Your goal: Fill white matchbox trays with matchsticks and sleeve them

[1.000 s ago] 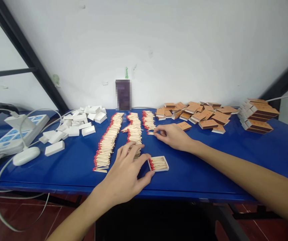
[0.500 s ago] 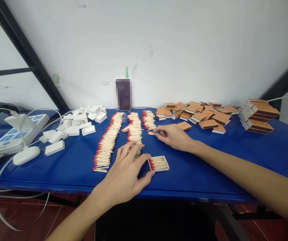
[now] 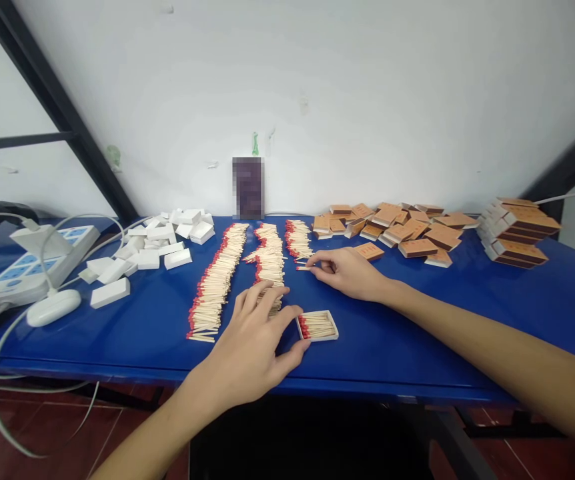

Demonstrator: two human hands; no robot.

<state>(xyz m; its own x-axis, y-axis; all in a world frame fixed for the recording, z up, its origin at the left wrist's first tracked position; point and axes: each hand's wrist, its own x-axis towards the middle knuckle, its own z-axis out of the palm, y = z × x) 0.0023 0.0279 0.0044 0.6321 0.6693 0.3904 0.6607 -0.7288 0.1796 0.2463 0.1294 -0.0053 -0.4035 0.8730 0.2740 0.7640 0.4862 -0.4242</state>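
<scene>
In the head view, the left hand [image 3: 252, 343] holds a white tray [image 3: 336, 328] at its left end, thumb and forefinger pressed to opposite sides. Red-headed matches [image 3: 317, 326] lie in the tray, heads leftward. The right hand [image 3: 346, 273] keeps a narrow pinch on a match [image 3: 302, 268] (perhaps more than one) — just below the shortest match row [image 3: 297, 240], near the orange matchbox sleeves [image 3: 405, 230].

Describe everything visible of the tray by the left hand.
The tray is white, rectangular and shallow, with thin walls that look like card. It lies flat and open-topped on the blue table, near the front edge. Matches lie inside, red heads leftward. The left hand holds its left end between thumb and forefinger.
</scene>
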